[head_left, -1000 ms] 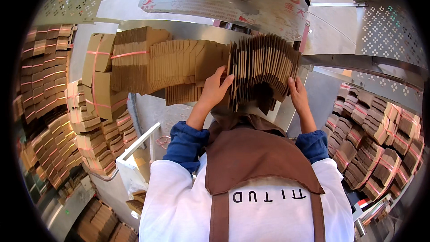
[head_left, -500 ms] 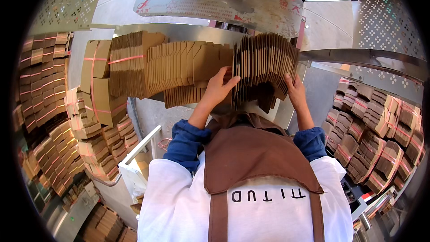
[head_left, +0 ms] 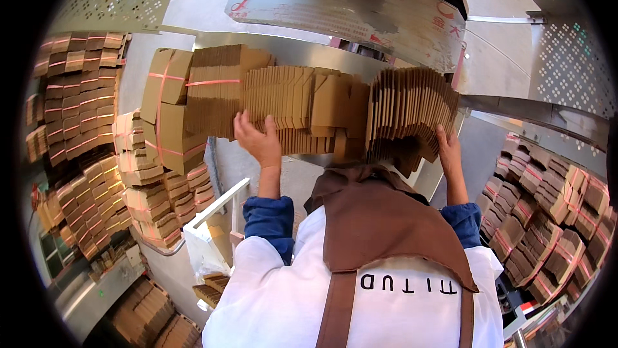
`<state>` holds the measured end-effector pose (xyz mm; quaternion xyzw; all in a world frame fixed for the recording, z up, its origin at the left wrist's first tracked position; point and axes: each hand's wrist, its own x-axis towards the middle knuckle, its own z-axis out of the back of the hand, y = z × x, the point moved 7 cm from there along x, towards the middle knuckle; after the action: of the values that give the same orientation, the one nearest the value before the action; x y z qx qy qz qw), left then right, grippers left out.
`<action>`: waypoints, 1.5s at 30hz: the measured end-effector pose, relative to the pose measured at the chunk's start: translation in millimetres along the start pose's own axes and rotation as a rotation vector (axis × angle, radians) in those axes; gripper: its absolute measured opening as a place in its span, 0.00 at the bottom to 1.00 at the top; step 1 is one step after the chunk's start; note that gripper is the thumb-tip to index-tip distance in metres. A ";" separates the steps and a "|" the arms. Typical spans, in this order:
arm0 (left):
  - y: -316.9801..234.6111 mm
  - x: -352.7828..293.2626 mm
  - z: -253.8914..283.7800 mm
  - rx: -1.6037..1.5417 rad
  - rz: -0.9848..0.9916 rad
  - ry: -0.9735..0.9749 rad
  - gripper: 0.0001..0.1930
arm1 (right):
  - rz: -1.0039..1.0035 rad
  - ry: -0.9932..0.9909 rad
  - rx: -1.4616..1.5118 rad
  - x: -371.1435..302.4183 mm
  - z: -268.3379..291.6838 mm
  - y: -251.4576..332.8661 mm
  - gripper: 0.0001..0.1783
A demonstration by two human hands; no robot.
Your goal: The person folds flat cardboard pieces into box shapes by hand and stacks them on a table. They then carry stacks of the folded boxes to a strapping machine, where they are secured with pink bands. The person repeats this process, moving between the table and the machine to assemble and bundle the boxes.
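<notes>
Left hand (head_left: 257, 142) is up, fingers spread and pressed flat against the lower edge of the row of flat cartons (head_left: 302, 106), gripping at the left part of the row. Right hand (head_left: 449, 148) reaches up on the far side, fingers hooked on the fanned end of the stack (head_left: 412, 106); from this angle it looks like an open-palmed brace more than a closed grip, though the thumb is hidden. So the row sits squeezed between both hands, standing on edge on the metal surface (head_left: 290, 52) at head height. To do this well, I'd judge both hands should press inward evenly and keep the blanks square, because the right end is already splaying and loose pieces could slide out from the bottom. Left of the row, a strapped bundle (head_left: 187, 103) with red bands leans close beside it. Further out, stacked bundles (head_left: 77, 116) fill the left side, and more bundles (head_left: 547, 213) are piled at the right. A white frame (head_left: 219, 209) stands below.
</notes>
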<state>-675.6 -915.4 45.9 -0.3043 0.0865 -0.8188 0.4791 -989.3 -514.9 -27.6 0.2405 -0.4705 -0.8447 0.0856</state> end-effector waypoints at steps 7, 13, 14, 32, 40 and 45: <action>26.1 2.8 26.0 0.070 0.029 0.084 0.22 | -0.003 0.039 0.058 -8.8 -13.0 17.0 0.29; 80.2 -42.8 20.9 -0.401 0.620 0.027 0.19 | -0.013 0.033 0.015 -16.2 -10.9 24.3 0.29; 79.3 -46.8 17.1 -0.519 0.639 -0.019 0.20 | -0.017 0.045 -0.006 -14.1 -10.5 24.3 0.30; 37.6 -63.0 8.8 -0.781 0.583 0.073 0.27 | -0.018 0.079 0.048 -19.6 -7.6 14.6 0.29; 62.6 -73.2 -3.2 -0.920 0.860 -0.043 0.24 | 0.023 0.041 0.018 -22.2 -8.0 6.6 0.31; 61.5 -66.7 -16.8 -0.835 0.811 0.102 0.20 | 0.014 0.009 -0.055 -26.3 -5.4 12.9 0.32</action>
<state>-616.6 -894.4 -21.9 -0.3700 0.5344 -0.4803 0.5890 -964.9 -516.2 -10.7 0.2385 -0.4481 -0.8557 0.1001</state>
